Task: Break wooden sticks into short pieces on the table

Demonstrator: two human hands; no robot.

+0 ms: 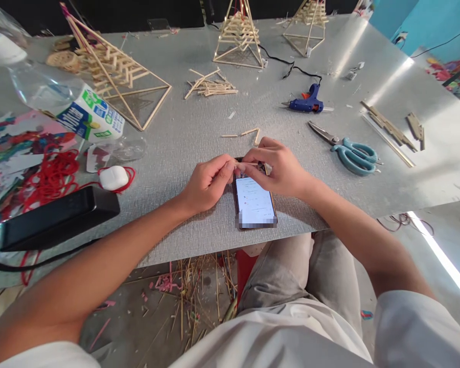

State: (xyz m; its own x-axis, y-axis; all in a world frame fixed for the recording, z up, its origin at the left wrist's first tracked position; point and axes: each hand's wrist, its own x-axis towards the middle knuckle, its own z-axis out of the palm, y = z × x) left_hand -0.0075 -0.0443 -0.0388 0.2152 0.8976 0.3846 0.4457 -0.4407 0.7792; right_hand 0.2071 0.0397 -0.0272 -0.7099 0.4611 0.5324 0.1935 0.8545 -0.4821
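Observation:
Both my hands meet over a phone [255,202] that lies face up, lit, near the table's front edge. My left hand [211,183] is closed, its thumb and forefinger pinching one end of a short thin wooden stick [252,163]. From the other side my right hand [278,166] also pinches the stick, fingers curled over the phone's upper part. Much of the stick is hidden by the fingers. Just beyond them, several short wooden sticks [250,132] lie in a bent line on the grey table [176,204].
Blue-handled scissors [354,156] and a blue glue gun [308,102] lie to the right. A stick pile [210,86] and wooden pyramid frames [239,38] stand farther back. At left are a plastic bottle [57,92], red cord [59,163], a white case [114,178] and a black device [59,217].

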